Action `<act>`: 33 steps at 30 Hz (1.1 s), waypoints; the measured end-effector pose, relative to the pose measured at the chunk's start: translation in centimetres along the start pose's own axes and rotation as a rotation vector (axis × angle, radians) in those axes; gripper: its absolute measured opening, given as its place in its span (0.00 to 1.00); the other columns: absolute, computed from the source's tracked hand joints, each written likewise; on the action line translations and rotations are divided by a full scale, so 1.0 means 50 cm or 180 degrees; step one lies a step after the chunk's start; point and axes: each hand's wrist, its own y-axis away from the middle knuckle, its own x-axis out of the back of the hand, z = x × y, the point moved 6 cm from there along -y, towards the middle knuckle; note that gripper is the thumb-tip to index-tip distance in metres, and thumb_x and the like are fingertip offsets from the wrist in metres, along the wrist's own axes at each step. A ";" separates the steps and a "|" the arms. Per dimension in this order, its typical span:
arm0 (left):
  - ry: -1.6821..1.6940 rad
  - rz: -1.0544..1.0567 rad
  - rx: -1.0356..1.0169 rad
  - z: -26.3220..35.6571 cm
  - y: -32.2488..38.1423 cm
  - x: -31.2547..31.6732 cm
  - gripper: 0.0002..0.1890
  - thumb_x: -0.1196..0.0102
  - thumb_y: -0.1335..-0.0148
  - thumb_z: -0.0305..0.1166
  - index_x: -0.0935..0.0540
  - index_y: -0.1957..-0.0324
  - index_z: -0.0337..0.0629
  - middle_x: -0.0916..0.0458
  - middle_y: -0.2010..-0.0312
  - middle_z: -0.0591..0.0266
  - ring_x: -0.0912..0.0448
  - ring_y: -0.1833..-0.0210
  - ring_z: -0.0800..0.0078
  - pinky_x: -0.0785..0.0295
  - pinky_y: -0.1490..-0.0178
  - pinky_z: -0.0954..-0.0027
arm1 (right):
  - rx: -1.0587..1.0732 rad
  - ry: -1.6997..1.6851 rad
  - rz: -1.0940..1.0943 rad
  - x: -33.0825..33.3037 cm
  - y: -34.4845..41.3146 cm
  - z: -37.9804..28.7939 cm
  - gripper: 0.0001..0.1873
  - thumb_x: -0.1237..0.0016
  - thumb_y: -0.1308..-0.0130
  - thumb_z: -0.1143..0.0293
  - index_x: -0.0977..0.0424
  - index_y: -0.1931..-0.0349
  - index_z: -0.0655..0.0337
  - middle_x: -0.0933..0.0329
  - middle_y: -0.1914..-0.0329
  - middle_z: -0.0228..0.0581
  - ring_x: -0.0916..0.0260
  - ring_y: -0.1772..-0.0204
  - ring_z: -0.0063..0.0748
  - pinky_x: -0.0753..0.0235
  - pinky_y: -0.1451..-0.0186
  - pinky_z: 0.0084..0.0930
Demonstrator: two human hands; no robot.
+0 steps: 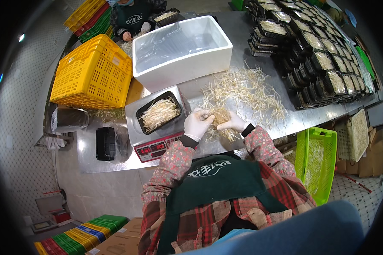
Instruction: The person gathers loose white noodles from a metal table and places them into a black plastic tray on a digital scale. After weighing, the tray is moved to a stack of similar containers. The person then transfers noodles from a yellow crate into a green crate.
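Note:
My left hand [198,124], in a white glove, has its thumb and fingers pinched together at the left side of a bunch of bean sprouts [221,118]. From the right, my right hand [234,122], also gloved, holds the same bunch between thumb and fingers. Loose bean sprouts [249,89] lie spread over the metal table just beyond. Left of my hands, a black plastic tray [139,121] heaped with sprouts rests on a digital scale [132,129] with a lit red display.
A white foam box [185,68] stands behind the scale, beside stacked yellow crates [92,73]. Empty black trays [105,143] lie left. Packed sprout trays [325,60] are stacked at right; a green crate [330,159] stands below the table edge. A co-worker [135,19] works across the table.

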 end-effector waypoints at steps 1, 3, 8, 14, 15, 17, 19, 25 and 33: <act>0.0030 -0.0028 0.0031 -0.003 0.001 -0.002 0.13 0.35 0.52 0.35 0.16 0.65 0.39 0.24 0.74 0.66 0.30 0.76 0.79 0.34 0.71 0.77 | 0.0000 0.0005 -0.0013 -0.001 -0.001 0.004 0.36 0.34 0.54 0.75 0.35 0.43 0.64 0.28 0.47 0.33 0.31 0.46 0.25 0.33 0.41 0.25; 0.0091 -0.0086 0.0085 -0.010 0.002 -0.007 0.14 0.35 0.53 0.36 0.16 0.65 0.38 0.24 0.74 0.66 0.30 0.76 0.79 0.34 0.71 0.76 | -0.0012 0.0032 -0.0024 -0.001 -0.001 0.008 0.36 0.34 0.55 0.74 0.35 0.43 0.64 0.28 0.47 0.33 0.31 0.46 0.25 0.33 0.41 0.25; 0.0116 -0.0209 0.0272 -0.020 0.004 -0.014 0.17 0.35 0.53 0.39 0.16 0.62 0.42 0.23 0.78 0.66 0.25 0.76 0.75 0.31 0.70 0.73 | -0.0011 0.0171 0.0056 0.005 0.001 0.007 0.37 0.33 0.55 0.74 0.35 0.43 0.66 0.27 0.48 0.34 0.31 0.46 0.24 0.33 0.41 0.24; 0.0421 -0.0200 0.0477 -0.028 0.009 -0.028 0.17 0.34 0.53 0.34 0.16 0.59 0.41 0.26 0.79 0.74 0.35 0.80 0.87 0.38 0.75 0.81 | -0.0091 0.0279 0.0072 -0.002 0.012 -0.008 0.37 0.33 0.56 0.74 0.36 0.43 0.66 0.26 0.49 0.34 0.31 0.47 0.24 0.33 0.42 0.24; 0.0454 -0.0201 0.0511 -0.032 0.008 -0.033 0.17 0.34 0.53 0.33 0.16 0.59 0.41 0.26 0.79 0.74 0.35 0.79 0.87 0.38 0.75 0.81 | -0.0085 0.0266 0.0100 -0.001 0.014 -0.006 0.37 0.33 0.56 0.74 0.36 0.43 0.66 0.26 0.49 0.34 0.31 0.47 0.24 0.32 0.42 0.24; 0.0593 -0.0092 0.0241 -0.033 0.005 -0.041 0.17 0.34 0.54 0.33 0.16 0.60 0.40 0.25 0.78 0.73 0.35 0.79 0.87 0.38 0.75 0.81 | -0.0072 0.0240 0.0155 0.002 0.016 0.002 0.37 0.34 0.55 0.75 0.36 0.42 0.66 0.26 0.50 0.33 0.31 0.47 0.24 0.32 0.42 0.24; 0.0629 -0.0038 0.0161 -0.037 0.004 -0.044 0.16 0.34 0.54 0.32 0.16 0.61 0.39 0.24 0.78 0.72 0.35 0.79 0.87 0.37 0.75 0.81 | -0.0059 0.0302 0.0145 0.002 0.016 0.002 0.37 0.34 0.55 0.75 0.36 0.42 0.65 0.26 0.49 0.33 0.31 0.47 0.24 0.32 0.42 0.24; 0.0769 -0.0075 0.0102 -0.049 -0.002 -0.054 0.12 0.36 0.51 0.30 0.17 0.64 0.36 0.20 0.75 0.68 0.30 0.77 0.84 0.34 0.72 0.78 | -0.0104 0.0093 0.0222 0.008 0.021 0.013 0.37 0.34 0.55 0.74 0.36 0.42 0.64 0.27 0.49 0.32 0.31 0.47 0.24 0.32 0.42 0.24; -0.0695 -0.0216 -0.0532 -0.020 -0.005 -0.057 0.11 0.41 0.44 0.34 0.21 0.67 0.35 0.22 0.77 0.65 0.27 0.75 0.80 0.30 0.70 0.72 | -0.0063 0.0141 0.0361 0.026 0.025 0.031 0.35 0.35 0.54 0.75 0.34 0.43 0.65 0.26 0.49 0.34 0.31 0.48 0.25 0.32 0.42 0.25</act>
